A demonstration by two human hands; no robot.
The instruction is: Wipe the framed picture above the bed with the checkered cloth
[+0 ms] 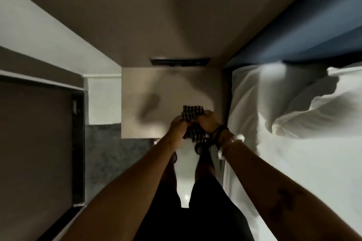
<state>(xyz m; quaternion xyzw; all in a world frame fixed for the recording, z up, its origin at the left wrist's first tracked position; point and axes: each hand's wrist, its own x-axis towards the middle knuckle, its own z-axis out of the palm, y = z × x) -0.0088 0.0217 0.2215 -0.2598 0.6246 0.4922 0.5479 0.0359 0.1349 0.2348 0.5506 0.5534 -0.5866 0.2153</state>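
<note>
Both hands closed on the checkered cloth (193, 121): left hand (177, 129) pinches its near-left edge, right hand (210, 121) clamps the right side, cloth bunched between them and one flap standing up past the knuckles. Dark band on the right wrist.

Landmark: bedside table (148, 101). Cloth sits over its near-right corner, apparently just above the top; contact with the surface can't be confirmed. Dark panel (179, 61) is on the wall directly behind the table. Bed (293, 152) with white sheets and a pillow (321, 111) runs along the table's right side, blue headboard (293, 41) beyond it. Floor and the person's legs are on the table's near side.

Framed picture: not in view. Camera points down; nothing above the bed shows.

Step, my read: cloth prep, gathering or folding into a wiping pad. Wipe not started.

Next move calls for: settle the cloth into one hand, turn right toward the bed, reach up to the wall above the headboard. May need to lean over the mattress.
</note>
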